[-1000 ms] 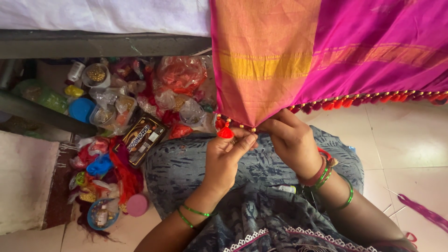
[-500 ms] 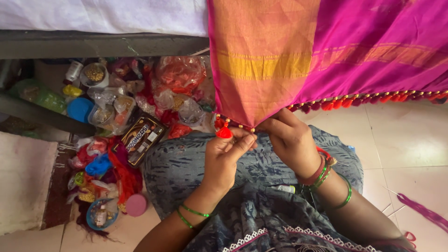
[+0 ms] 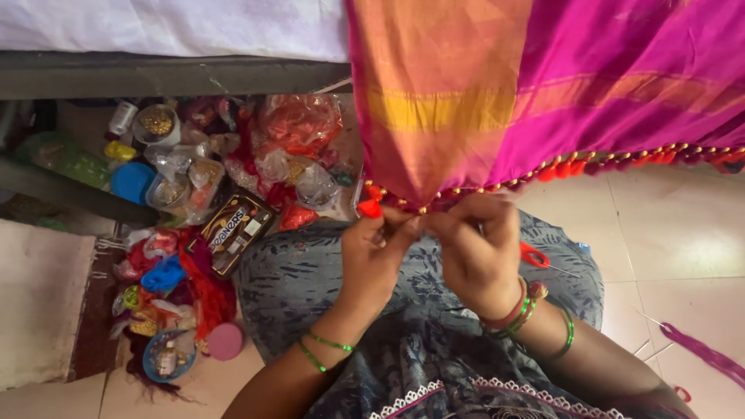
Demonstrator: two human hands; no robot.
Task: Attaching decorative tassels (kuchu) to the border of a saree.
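Both hands met at the lower edge of the pink and orange cloth (image 3: 497,101) that hung down from the bed (image 3: 171,31): the left hand (image 3: 374,260) had its grip pressed together, pinching the hem just below a red tassel (image 3: 370,208), and the right hand (image 3: 475,252) pinched the same beaded edge right beside it, fingertips nearly touching. To the left, on the floor (image 3: 683,256), lay a clutter of plastic bags, small jars, red thread (image 3: 206,291) and a dark tin (image 3: 231,231), while red-handled scissors (image 3: 535,256) rested on the lap by the right wrist.
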